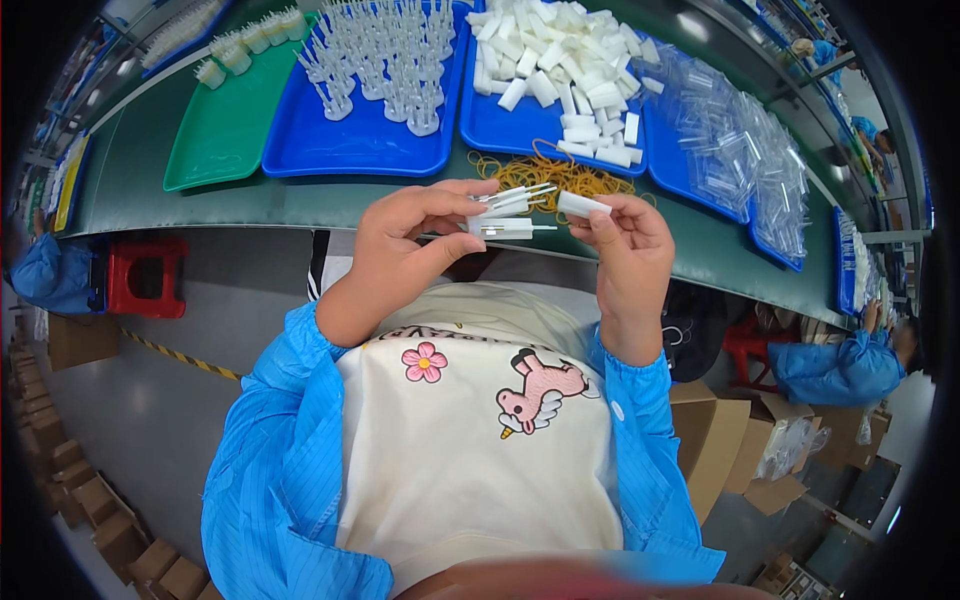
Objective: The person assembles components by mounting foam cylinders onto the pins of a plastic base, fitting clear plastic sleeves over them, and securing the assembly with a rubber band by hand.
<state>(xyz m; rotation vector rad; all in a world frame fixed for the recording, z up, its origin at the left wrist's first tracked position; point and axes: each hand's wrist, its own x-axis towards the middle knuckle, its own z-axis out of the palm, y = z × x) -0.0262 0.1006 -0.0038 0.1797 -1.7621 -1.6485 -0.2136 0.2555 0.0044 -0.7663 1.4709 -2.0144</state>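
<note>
Between the thumb and fingers of my left hand (405, 235) is a small bunch of white plastic parts with thin prongs (510, 205), the prongs pointing right. My right hand (632, 235) pinches a white block-shaped cap (583, 205) by its right end, just right of the prong tips and apart from them. Both hands are raised at the near edge of the green bench. Behind them lies a loose heap of yellow rubber bands (560, 177). My palms hide part of the bunch.
A blue tray (350, 160) holds many upright pronged white parts; left of it is a green tray (215, 150). White caps fill another blue tray (490, 130). Clear plastic sleeves (730, 140) pile up at right. A red stool (147, 278) and people in blue stand at the sides.
</note>
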